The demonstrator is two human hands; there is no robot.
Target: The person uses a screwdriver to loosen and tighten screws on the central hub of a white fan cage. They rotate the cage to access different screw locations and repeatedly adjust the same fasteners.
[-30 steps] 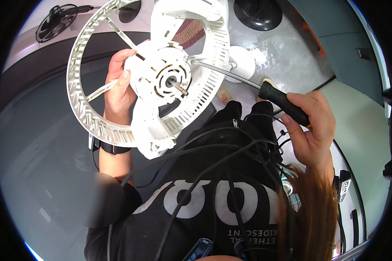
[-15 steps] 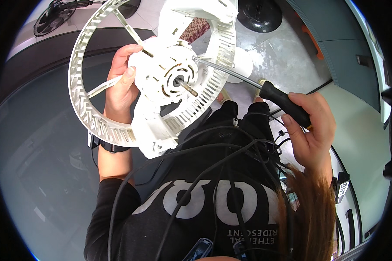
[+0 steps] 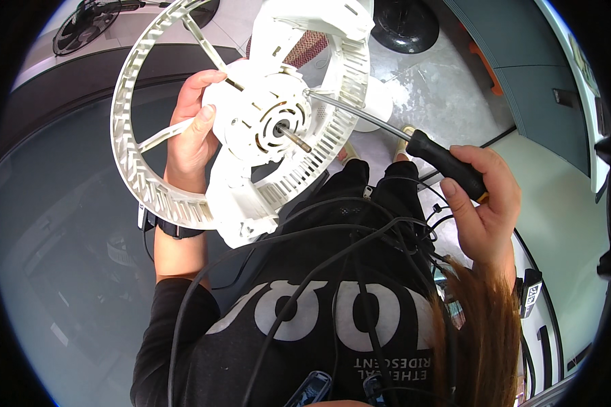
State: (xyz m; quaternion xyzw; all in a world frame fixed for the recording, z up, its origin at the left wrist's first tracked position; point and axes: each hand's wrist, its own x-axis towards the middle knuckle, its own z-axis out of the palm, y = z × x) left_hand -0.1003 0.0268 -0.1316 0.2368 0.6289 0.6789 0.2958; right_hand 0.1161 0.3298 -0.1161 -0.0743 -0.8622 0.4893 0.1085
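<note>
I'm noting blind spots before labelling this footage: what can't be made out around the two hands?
Head view:
Tip of the screwdriver: too small to tell whether it sits in a screw.
Back of the white plastic frame: hidden by its own front.
Its top: cut off by the upper edge.
Left hand: several fingers hidden behind the frame.
Right hand: some fingers hidden by the hand itself.

My left forearm [image 3: 181, 254] reaches forward, and my left hand [image 3: 185, 150] is raised in front of me, its fingers closed in a grip with the thumb set a little apart from the forefinger. My right hand [image 3: 489, 203] is out to my right, its fingers curled over opposite the thumb. My hair [image 3: 492, 319] partly hides my right forearm.
</note>
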